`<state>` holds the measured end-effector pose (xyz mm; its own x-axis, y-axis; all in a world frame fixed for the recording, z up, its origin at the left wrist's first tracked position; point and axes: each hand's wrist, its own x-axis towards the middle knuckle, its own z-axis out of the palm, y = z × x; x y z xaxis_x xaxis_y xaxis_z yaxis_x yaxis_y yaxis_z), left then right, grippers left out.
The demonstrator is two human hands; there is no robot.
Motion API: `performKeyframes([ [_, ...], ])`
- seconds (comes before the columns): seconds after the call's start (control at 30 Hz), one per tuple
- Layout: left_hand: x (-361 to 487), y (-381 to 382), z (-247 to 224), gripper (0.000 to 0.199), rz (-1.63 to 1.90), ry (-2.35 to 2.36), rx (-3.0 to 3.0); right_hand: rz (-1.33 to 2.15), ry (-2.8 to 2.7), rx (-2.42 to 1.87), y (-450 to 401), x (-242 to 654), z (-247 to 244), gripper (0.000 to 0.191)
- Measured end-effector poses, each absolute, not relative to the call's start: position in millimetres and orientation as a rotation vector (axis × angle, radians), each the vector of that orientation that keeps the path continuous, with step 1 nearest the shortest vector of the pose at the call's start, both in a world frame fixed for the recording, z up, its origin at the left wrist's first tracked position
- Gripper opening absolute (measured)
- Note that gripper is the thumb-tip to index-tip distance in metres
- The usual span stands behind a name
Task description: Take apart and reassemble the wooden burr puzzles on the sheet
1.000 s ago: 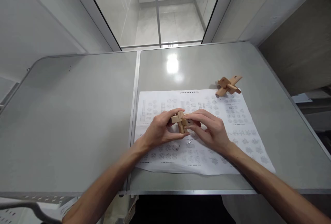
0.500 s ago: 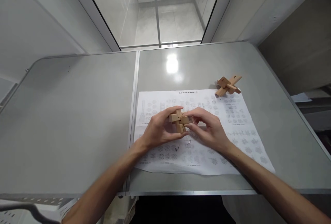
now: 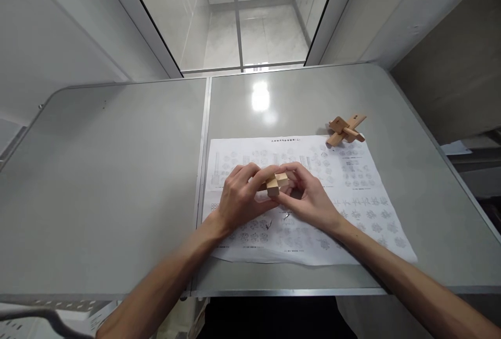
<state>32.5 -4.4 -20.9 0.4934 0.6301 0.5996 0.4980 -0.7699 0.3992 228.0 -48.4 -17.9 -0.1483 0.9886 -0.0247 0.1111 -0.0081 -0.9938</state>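
Between my hands, over the printed paper sheet [image 3: 313, 249], is a wooden interlocking puzzle [image 3: 273, 188] of pale square bars. My left hand [image 3: 242, 195] closes on it from the left, fingers over the top and thumb below. From the right, my right hand [image 3: 309, 195] grips it with fingertips and thumb. Much of the puzzle is hidden behind the fingers; two bar ends show toward me. Another wooden puzzle [image 3: 344, 131] of crossed pieces, one marked 2, rests at the sheet's upper right corner.
Two small thin marks or bits, too small to make out, show on the sheet below my hands. The grey table [image 3: 117, 182] has a metal seam [image 3: 201, 151] left of the sheet. Behind its far edge stands a glass panel [image 3: 258, 31].
The puzzle in my hands has been turned, so different bar ends face me. My left fingers have come over its top, and my right hand has moved slightly left around it.
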Motion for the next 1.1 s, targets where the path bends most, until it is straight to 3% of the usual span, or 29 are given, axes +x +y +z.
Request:
performKeyframes([
  [0.33, 33.1, -5.8, -20.4, 0.049, 1.112, 0.996, 2.512, 1.312, -1.378, -1.162, -47.4, 230.8, -21.6, 0.036],
  [0.77, 24.3, 0.9, -10.9, 0.069, 0.933, 0.806, 1.838, 1.412, -1.312, -1.055, -41.1, 234.4, -14.4, 0.037],
  [1.1, 22.1, 1.2, -4.8, 0.064, 0.792, 0.682, 1.650, 1.327, -1.532, -1.028, -42.7, 239.9, -24.1, 0.028],
])
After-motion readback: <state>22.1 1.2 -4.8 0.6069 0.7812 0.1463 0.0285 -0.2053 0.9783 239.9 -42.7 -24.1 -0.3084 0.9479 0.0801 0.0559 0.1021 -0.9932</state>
